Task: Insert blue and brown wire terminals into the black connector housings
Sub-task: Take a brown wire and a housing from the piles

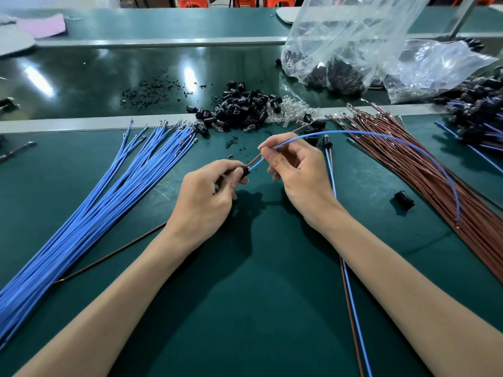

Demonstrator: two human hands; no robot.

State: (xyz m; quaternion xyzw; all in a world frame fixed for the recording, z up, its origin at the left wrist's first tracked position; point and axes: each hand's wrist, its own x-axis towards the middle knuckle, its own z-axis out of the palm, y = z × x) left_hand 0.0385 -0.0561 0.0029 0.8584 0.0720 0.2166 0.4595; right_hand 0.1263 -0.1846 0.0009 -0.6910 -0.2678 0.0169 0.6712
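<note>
My left hand [205, 195] pinches a small black connector housing [244, 171] at mid-table. A blue wire [381, 136] and a brown wire [254, 159] enter the housing from the right. My right hand [295, 170] grips both wires a short way from the housing, fingers closed on them. The blue wire arcs away to the right and drops over the brown bundle. A fan of loose blue wires [109, 202] lies on the left, and a bundle of brown wires [424, 170] lies on the right. A pile of black housings [239, 108] sits just beyond my hands.
A clear plastic bag [340, 50] with more housings stands at the back right. Finished assemblies [479, 115] are heaped at the far right. One finished blue-brown pair [330, 170] lies under my right wrist. A stray housing [404, 200] and a single brown wire [109, 254] lie on the green mat.
</note>
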